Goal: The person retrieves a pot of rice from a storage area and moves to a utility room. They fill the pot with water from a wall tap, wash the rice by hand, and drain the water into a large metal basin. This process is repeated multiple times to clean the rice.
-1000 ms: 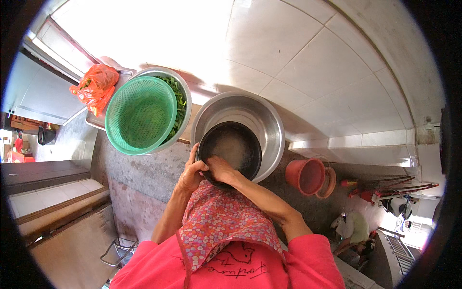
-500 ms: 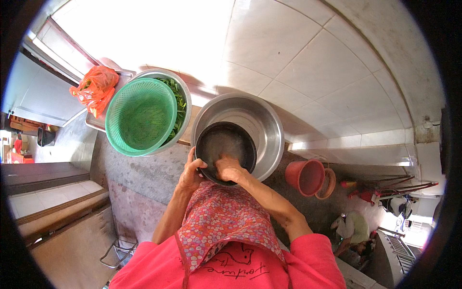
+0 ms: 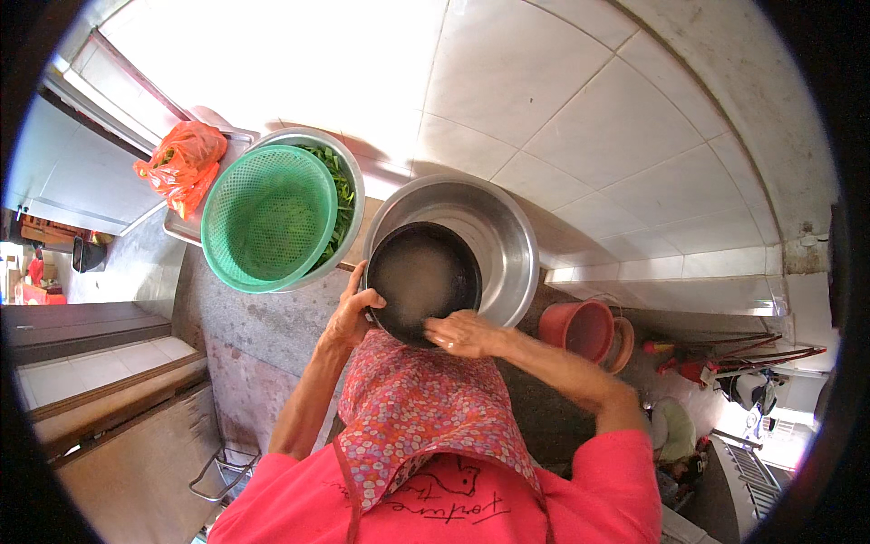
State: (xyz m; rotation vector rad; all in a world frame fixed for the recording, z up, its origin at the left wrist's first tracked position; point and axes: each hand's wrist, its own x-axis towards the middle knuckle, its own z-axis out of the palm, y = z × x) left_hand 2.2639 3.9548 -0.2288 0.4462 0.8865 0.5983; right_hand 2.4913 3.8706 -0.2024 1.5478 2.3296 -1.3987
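Observation:
A round black pot [image 3: 468,257] with cloudy, greyish liquid [image 3: 419,279] in it is held close against my apron, overlapping the near side of a wide metal basin [image 3: 515,263]. My left hand [image 3: 349,313] is closed on the pot's left rim, thumb over the edge. At the near right rim, my right hand [image 3: 464,335] is out of the liquid, fingers bent and pressed together. A small pale spot shows at these fingers; whether they grip anything I cannot make out. What lies under the liquid is hidden.
Left of the basin, a green plastic colander [image 3: 267,218] sits over a second metal basin [image 3: 359,172] with cut green leaves [image 3: 344,199]. Beyond is an orange plastic bag [image 3: 184,159] on a metal tray [image 3: 177,227]. A red bucket [image 3: 573,328] stands right; a person [image 3: 672,431] is farther off.
My right hand has come up out of the liquid and moved right to the pot's near rim. My left hand keeps its hold on the pot.

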